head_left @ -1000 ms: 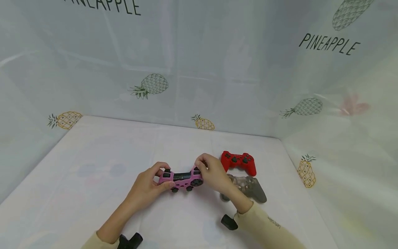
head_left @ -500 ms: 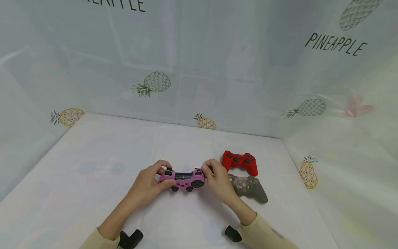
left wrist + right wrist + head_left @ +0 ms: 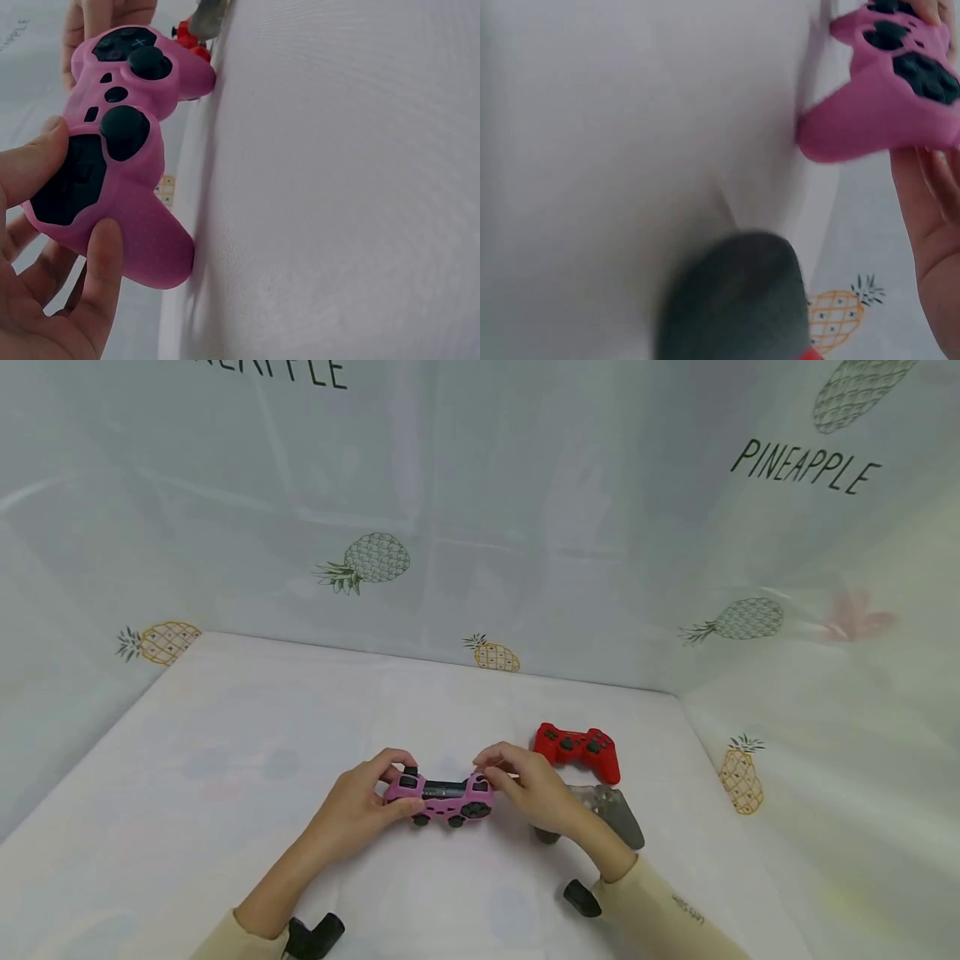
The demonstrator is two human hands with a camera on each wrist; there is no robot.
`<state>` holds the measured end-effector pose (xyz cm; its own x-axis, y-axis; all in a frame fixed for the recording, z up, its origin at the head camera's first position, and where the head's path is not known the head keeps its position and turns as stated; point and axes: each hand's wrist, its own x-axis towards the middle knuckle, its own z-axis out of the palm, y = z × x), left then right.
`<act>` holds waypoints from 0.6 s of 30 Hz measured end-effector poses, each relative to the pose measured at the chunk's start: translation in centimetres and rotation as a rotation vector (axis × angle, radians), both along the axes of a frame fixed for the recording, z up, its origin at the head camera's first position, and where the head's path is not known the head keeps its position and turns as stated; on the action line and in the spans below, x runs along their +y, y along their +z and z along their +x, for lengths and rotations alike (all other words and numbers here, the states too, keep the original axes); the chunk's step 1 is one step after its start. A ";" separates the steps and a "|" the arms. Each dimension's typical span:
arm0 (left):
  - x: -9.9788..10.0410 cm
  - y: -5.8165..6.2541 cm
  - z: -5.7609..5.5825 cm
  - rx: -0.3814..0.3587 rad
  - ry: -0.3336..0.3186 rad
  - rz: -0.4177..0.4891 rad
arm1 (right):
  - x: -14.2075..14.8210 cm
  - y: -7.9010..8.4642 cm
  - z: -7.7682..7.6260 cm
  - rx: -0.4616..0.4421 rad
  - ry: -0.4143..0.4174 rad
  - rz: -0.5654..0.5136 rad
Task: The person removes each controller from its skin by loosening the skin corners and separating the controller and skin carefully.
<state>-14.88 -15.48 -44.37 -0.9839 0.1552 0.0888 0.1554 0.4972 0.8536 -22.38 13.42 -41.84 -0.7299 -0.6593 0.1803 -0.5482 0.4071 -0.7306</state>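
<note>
A pink game controller (image 3: 439, 805) with black buttons and sticks is held just over the white table, its shoulder-button edge facing up. My left hand (image 3: 352, 810) grips its left end. In the left wrist view that thumb lies beside the black directional pad and the fingers (image 3: 105, 259) curl round the grip. My right hand (image 3: 536, 789) is at the controller's upper right corner, with bent index finger and thumb pinching at the edge beside the shoulder buttons. From the right wrist, the right hand's (image 3: 934, 232) fingers reach behind the pink body, their tips partly hidden.
A red game controller (image 3: 573, 746) lies to the right, behind the right hand. Nearer, a translucent grey controller (image 3: 619, 818) is partly covered by that hand; its dark grip (image 3: 739, 300) looms close in the right wrist view. Pineapple-printed curtains (image 3: 510, 510) surround the white table (image 3: 262, 710).
The right fingers have shifted about the pink controller's upper right corner, drawing off slightly rightward, then coming back over its top edge. The left hand keeps its grip. The other controllers stay put.
</note>
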 end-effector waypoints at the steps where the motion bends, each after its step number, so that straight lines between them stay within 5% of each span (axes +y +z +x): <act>1: 0.0 0.0 0.0 -0.005 -0.003 0.004 | 0.1 0.3 -0.2 -0.006 0.028 0.013; 18: -0.2 0.0 0.2 0.018 -0.021 -0.002 | -1.2 5.5 -3.5 -0.013 0.422 0.315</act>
<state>-14.71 -15.67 -44.39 -0.9787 0.1762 0.1057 0.1809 0.4949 0.8499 -25.86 12.23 -36.36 -0.3901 -0.9172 -0.0812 -0.7034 0.3537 -0.6166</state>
